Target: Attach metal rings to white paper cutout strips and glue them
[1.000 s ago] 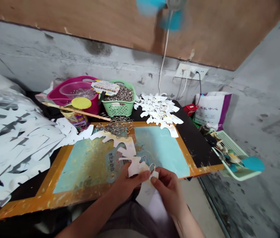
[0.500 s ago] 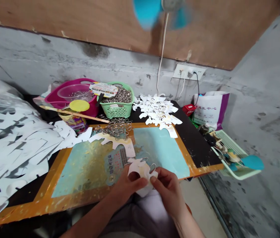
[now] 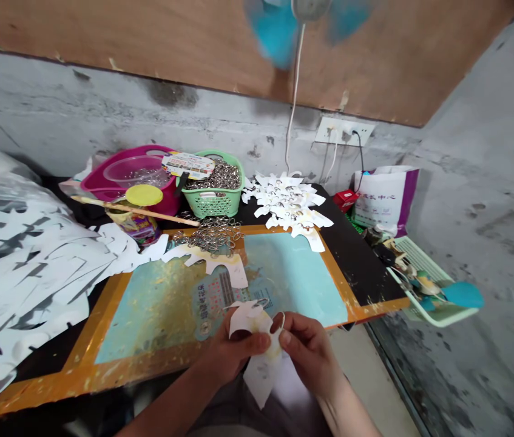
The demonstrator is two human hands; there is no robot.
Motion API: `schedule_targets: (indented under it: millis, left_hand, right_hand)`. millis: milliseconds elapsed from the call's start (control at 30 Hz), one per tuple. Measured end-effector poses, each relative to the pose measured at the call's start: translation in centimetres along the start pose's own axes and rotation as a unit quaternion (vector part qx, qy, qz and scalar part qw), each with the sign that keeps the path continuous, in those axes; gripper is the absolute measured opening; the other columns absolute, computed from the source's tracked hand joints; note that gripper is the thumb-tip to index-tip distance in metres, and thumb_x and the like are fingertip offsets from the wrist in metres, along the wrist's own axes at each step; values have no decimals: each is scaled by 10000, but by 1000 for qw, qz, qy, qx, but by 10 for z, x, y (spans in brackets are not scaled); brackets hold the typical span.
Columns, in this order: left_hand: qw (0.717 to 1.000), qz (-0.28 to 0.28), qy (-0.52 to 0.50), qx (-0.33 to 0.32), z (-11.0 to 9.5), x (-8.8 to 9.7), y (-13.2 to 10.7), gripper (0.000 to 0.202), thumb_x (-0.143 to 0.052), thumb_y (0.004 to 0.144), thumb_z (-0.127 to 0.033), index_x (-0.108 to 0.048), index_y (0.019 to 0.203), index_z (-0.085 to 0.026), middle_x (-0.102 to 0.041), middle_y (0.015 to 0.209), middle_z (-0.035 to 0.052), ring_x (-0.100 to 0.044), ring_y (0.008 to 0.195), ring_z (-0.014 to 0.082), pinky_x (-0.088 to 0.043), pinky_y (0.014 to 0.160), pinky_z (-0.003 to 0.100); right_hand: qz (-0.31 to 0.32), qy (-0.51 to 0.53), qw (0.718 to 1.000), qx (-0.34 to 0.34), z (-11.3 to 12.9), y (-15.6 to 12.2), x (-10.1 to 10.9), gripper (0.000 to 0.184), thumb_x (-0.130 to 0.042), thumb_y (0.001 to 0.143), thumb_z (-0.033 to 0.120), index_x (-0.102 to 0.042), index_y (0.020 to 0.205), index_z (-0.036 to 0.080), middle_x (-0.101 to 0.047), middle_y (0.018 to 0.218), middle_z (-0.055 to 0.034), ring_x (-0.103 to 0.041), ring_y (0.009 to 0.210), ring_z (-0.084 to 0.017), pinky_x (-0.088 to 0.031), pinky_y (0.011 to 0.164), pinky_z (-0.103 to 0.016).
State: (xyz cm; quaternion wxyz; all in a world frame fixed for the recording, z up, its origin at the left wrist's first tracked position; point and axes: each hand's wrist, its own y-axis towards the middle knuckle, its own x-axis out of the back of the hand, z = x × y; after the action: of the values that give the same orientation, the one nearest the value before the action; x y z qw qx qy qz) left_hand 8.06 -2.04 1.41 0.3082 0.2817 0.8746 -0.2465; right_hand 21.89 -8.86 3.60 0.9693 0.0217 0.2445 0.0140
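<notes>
My left hand [image 3: 232, 352] and my right hand [image 3: 309, 352] meet at the table's near edge. Both pinch one white cut-out card [image 3: 257, 358]. The left thumb presses the card's upper part. The right fingers also hold a small metal ring [image 3: 279, 320] at the card's top edge. The card's lower point hangs down over my lap. A loose pile of metal rings [image 3: 213, 233] lies farther back on the blue and orange mat [image 3: 284, 267].
A green basket [image 3: 215, 191] full of rings and a pink basin [image 3: 115, 179] stand at the back. White cut-outs are heaped at the left [image 3: 24, 267] and stacked at the back [image 3: 290, 203]. A pale green tray [image 3: 434, 291] overhangs the right edge. A fan spins overhead.
The card has turned in my hands and dropped lower toward my lap; its point now hangs down. Both hands have slid slightly down and toward me, still gripping it.
</notes>
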Motion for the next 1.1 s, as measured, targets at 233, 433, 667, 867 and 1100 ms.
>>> schedule_targets:
  millis: [233,433,667,867,1100]
  left_hand:
    - [999,-23,35,-19,7,5,3,425,-923,537,-369,-646,750,-128,-608,612,0,-537,520,99,-448,495,197]
    - [999,-8,15,-30,3,5,3,625,-934,410,-441,-642,882,-155,-651,740,21,-606,654,165,-489,577,249]
    - [988,-133,76,-10,-2,-10,2,492,-913,539,-447,-584,768,-162,-581,588,-42,-526,488,95,-444,468,210]
    - [993,-112,-9,-39,-2,-29,-9,443,-919,545,-397,-569,645,-145,-537,535,-40,-514,478,89,-433,467,205]
    - [990,-129,-52,-25,-1,-32,-8,412,-916,553,-366,-576,637,-149,-545,539,-37,-526,488,100,-450,494,218]
  right_hand:
    - [-4,45,999,1,-7,7,6,217,-690,868,384,-659,830,173,-541,757,-11,-467,682,-117,-360,639,-239]
    - [-9,-178,984,24,9,2,15,285,-585,942,380,-547,746,177,-501,738,-4,-424,682,-123,-310,618,-253]
    - [1,-356,931,74,23,-4,12,271,-549,960,312,-508,718,196,-489,731,-1,-437,685,-134,-305,618,-267]
    - [11,-158,983,95,10,-4,9,212,-592,927,335,-607,769,195,-541,795,-26,-462,724,-153,-334,659,-288]
    - [-23,-4,997,70,-12,3,7,244,-694,839,420,-680,780,184,-521,746,-22,-446,684,-149,-354,646,-288]
